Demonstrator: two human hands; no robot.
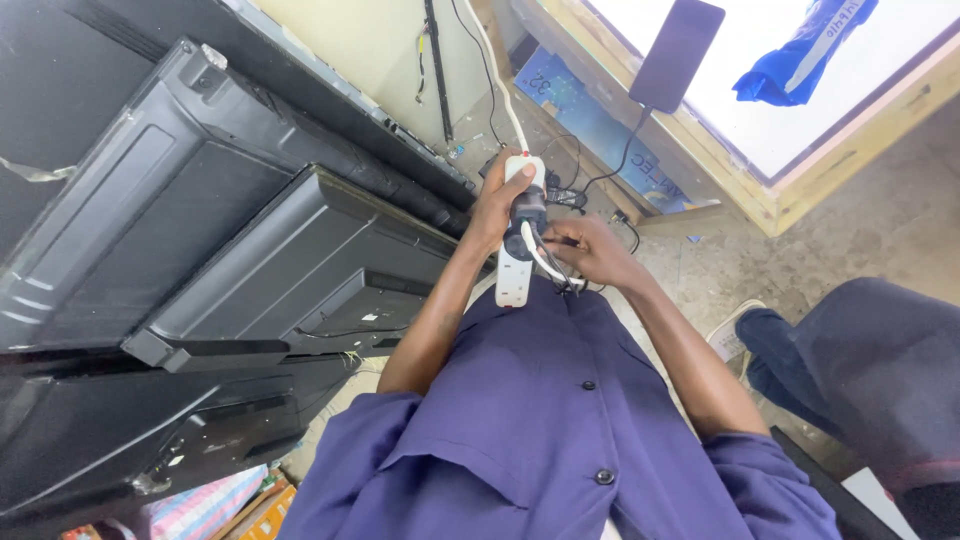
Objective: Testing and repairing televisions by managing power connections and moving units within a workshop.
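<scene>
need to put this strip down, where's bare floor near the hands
Bare concrete floor lies right of the hands, between the wooden frame and the other person's shoe. Crowded: cables and plugs around the power strip, and stacked television backs to the left.

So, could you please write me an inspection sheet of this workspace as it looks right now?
Surface: grey concrete floor, dusty, bare in places.
Job's things: white oblong plastic power strip with a black plug seated in it.
Clutter: blue plastic bag and dark flat phone on the white wood-framed panel.
Grippers: left hand grips the strip; right hand pinches wires at it.
Cables: white cord runs up from the strip; black lead hangs from the phone.
Surroundings: black television backs leaning at left; another person's leg at right.
</scene>
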